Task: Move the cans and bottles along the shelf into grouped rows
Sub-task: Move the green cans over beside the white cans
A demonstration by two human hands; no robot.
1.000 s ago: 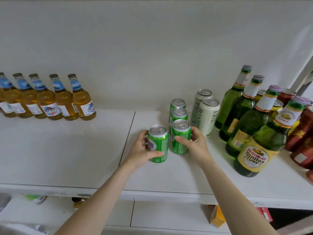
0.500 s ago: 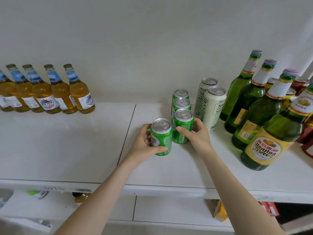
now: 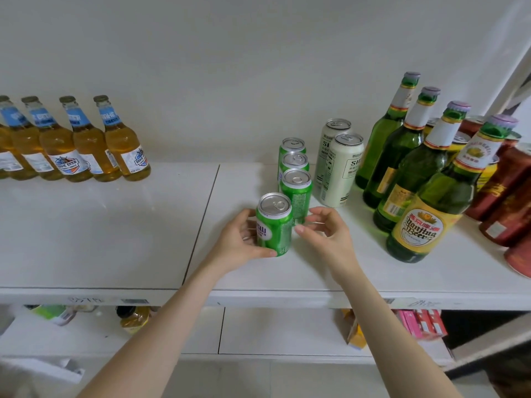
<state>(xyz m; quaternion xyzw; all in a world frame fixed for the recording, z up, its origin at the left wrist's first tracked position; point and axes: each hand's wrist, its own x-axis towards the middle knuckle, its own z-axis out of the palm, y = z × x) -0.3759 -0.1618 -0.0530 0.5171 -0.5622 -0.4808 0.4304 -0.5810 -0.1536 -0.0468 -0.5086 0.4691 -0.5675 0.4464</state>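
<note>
Green can (image 3: 275,228) stood upright on the white shelf (image 3: 115,225), right of the seam between the two shelf panels. It sat just in front and slightly left of a row of three green cans (image 3: 297,193). Left hand (image 3: 237,244) gripped it: thumb across the front low down, fingers round the far left side. Its label had a white patch with purple letters, half covered; only "SW" and "HAN" legible. Right hand (image 3: 330,239) hovered just right of the can, fingers loosely curled, holding nothing. Thumb tip near the can wall, couldn't tell if touching.

Beside the green row: two tall white cans (image 3: 342,170), one behind the other, print starting "SI", rest turned away. Right of those, four green bottles (image 3: 416,168) in a diagonal line, white neck wraps. Nearest one had a yellow label reading "Yanjing Beer" plus red Chinese characters. Red cans (image 3: 505,193) bunched at far right, print too blurred to read. Far left, against the back wall, a row of amber bottles (image 3: 120,150) with blue neck labels. Body label on one read "BEER"; word above it unclear.
</note>
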